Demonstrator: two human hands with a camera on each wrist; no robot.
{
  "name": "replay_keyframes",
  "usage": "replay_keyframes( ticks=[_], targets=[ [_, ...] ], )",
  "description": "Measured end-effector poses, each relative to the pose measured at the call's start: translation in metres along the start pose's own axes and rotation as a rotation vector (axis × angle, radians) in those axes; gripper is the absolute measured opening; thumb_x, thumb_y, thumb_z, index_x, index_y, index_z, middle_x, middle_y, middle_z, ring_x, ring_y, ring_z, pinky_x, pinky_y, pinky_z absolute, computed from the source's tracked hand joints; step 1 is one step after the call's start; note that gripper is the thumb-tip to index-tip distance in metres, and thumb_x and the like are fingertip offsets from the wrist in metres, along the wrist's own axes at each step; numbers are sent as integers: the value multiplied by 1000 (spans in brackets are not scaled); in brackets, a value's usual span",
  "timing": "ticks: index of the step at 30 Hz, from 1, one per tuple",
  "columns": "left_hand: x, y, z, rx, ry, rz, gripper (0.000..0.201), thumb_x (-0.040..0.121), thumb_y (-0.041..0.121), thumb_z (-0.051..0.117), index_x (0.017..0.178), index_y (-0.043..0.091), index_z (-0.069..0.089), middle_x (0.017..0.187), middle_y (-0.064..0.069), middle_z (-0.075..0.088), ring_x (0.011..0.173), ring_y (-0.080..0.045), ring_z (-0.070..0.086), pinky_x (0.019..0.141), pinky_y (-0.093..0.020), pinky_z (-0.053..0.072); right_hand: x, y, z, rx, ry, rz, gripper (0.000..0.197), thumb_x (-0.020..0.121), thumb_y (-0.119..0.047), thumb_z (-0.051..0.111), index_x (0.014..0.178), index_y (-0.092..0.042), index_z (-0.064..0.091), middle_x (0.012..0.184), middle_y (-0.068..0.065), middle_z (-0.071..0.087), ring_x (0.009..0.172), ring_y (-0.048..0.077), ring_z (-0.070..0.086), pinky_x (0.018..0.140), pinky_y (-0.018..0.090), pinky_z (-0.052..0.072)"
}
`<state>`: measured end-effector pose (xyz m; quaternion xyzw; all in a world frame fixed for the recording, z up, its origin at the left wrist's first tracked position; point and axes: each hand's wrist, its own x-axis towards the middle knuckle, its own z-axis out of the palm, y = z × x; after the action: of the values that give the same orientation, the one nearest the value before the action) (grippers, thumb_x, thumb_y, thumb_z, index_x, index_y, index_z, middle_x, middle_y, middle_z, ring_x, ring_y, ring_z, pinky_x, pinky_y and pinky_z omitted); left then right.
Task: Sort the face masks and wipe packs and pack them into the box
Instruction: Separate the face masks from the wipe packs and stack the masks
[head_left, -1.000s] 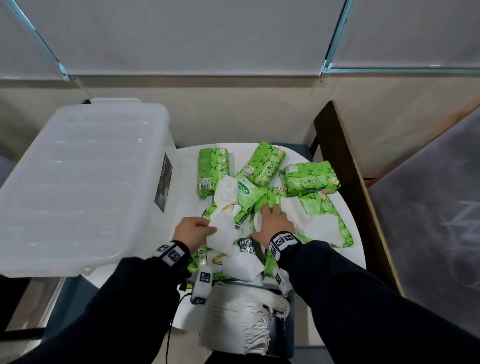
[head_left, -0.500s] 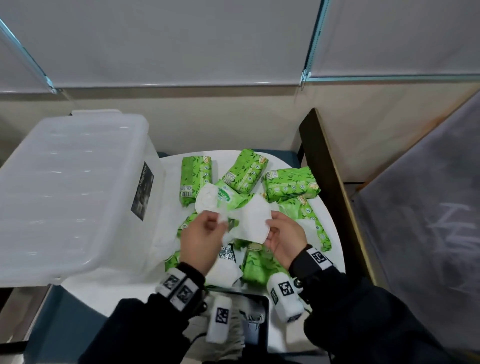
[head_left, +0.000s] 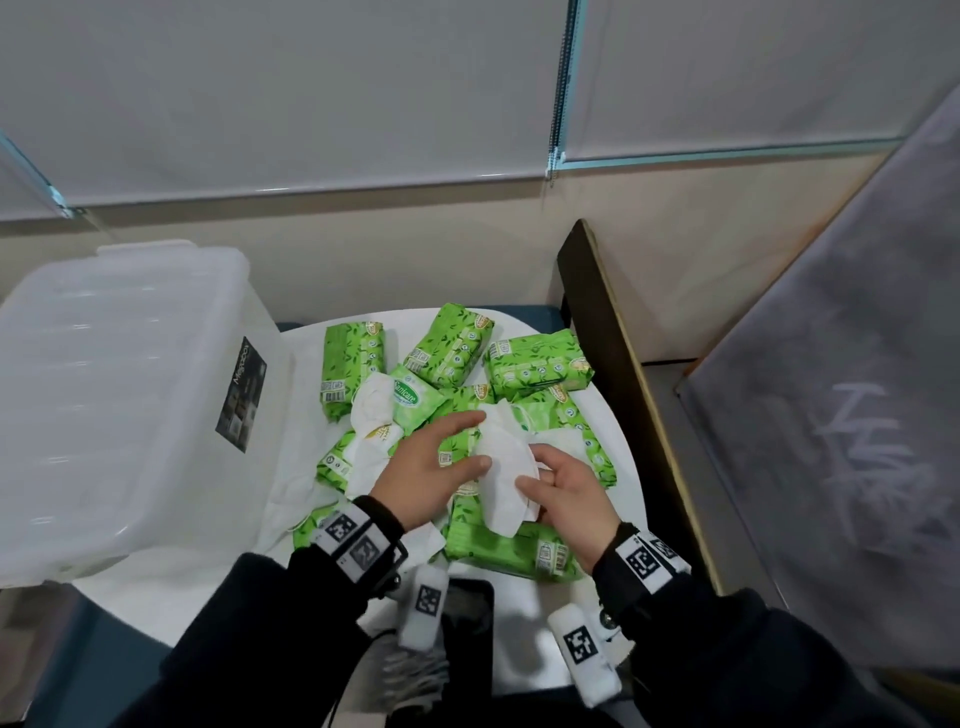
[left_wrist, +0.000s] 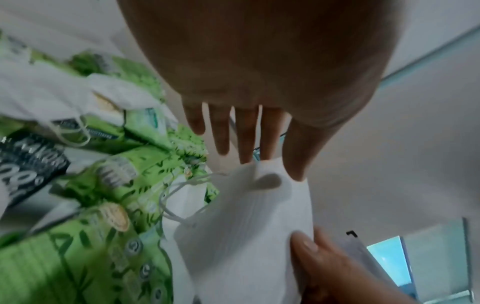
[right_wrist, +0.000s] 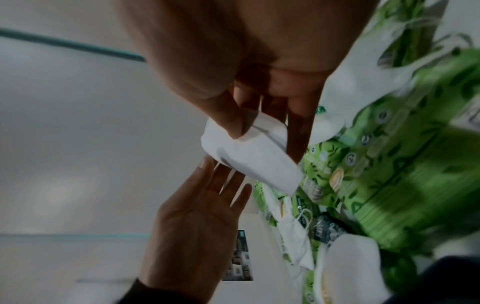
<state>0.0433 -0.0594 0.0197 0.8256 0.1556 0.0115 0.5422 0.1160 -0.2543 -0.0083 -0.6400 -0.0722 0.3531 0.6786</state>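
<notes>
A white face mask hangs just above the pile, and my right hand pinches its right edge between thumb and fingers. In the right wrist view that pinch shows on the mask. My left hand lies flat with straight fingers, its thumb touching the mask's left edge. Several green wipe packs lie scattered on the round white table, with more white masks among them. The clear plastic box stands at the left with its lid on.
A dark wooden board rises along the table's right edge. A black flat device lies at the near edge between my wrists. The wall and window blinds stand close behind the table.
Both hands lifted one mask off the pile. Since then the left hand has let go and straightened its fingers, while the right hand keeps the mask and has moved slightly right.
</notes>
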Motion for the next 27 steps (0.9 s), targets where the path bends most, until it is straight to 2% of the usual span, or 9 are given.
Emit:
replay_keyframes(
  ticks=[3, 5, 7, 10, 13, 15, 20, 23, 27],
  targets=[
    [8, -6, 9, -150, -74, -59, 25, 86, 15, 78, 111, 17, 75, 105, 4, 77, 103, -10, 70, 94, -30, 54, -4, 6, -9, -50, 11, -7, 19, 99, 3, 55, 113, -8, 62, 91, 18, 77, 79, 30, 72, 73, 37, 58],
    [8, -9, 15, -116, -20, -69, 11, 83, 12, 81, 92, 16, 75, 84, 4, 74, 82, -10, 69, 79, -26, 54, -6, 13, -15, -60, 69, -14, 9, 99, -2, 58, 104, -5, 64, 81, 14, 74, 73, 26, 66, 69, 33, 52],
    [8, -13, 20, -90, -10, -80, 12, 85, 7, 80, 84, 17, 73, 75, 7, 68, 70, -5, 63, 70, -20, 50, -6, 20, -20, -93, 145, -36, 7, 97, -6, 64, 93, -3, 70, 76, 7, 69, 72, 20, 61, 70, 33, 48],
    [7, -17, 27, -73, -11, -109, 15, 87, 4, 77, 85, 18, 72, 71, 9, 65, 64, 1, 60, 66, -15, 49, -7, 25, -24, -112, 213, -55, 11, 91, -7, 72, 81, -7, 77, 73, -2, 71, 69, 8, 62, 65, 22, 51],
    [8, -22, 31, -77, 15, -123, 22, 85, 4, 78, 83, 25, 74, 69, 14, 68, 65, 3, 61, 69, -14, 49, -7, 22, -25, -62, 221, -31, 5, 88, -5, 76, 91, -9, 77, 72, 1, 71, 66, 11, 65, 56, 22, 51],
    [11, -28, 31, -85, 29, -140, 20, 85, 5, 79, 84, 25, 76, 73, 11, 71, 69, -2, 63, 72, -18, 50, -4, 23, -26, -70, 207, -1, 14, 84, -3, 79, 96, -11, 75, 69, 2, 66, 62, 12, 64, 52, 25, 50],
    [12, -35, 31, -138, 41, -228, 24, 84, -1, 76, 91, 21, 74, 84, 3, 70, 78, -9, 64, 79, -23, 50, 1, 28, -23, -43, 242, 64, 5, 84, -1, 78, 86, -5, 75, 75, 12, 72, 68, 23, 66, 61, 37, 58],
    [14, -37, 31, -143, 44, -235, 23, 84, 0, 77, 88, 22, 74, 80, 5, 69, 76, -11, 64, 76, -22, 50, 3, 30, -21, -4, 250, 78, 3, 86, -1, 76, 87, -3, 76, 77, 14, 73, 69, 25, 66, 62, 38, 59],
    [16, -42, 27, -124, 30, -252, 5, 85, 10, 78, 84, 14, 75, 71, 2, 64, 65, -15, 58, 65, -28, 50, 7, 32, -17, 21, 255, 94, 2, 86, -1, 76, 87, -3, 77, 79, 15, 74, 67, 25, 67, 61, 37, 59]
  ],
)
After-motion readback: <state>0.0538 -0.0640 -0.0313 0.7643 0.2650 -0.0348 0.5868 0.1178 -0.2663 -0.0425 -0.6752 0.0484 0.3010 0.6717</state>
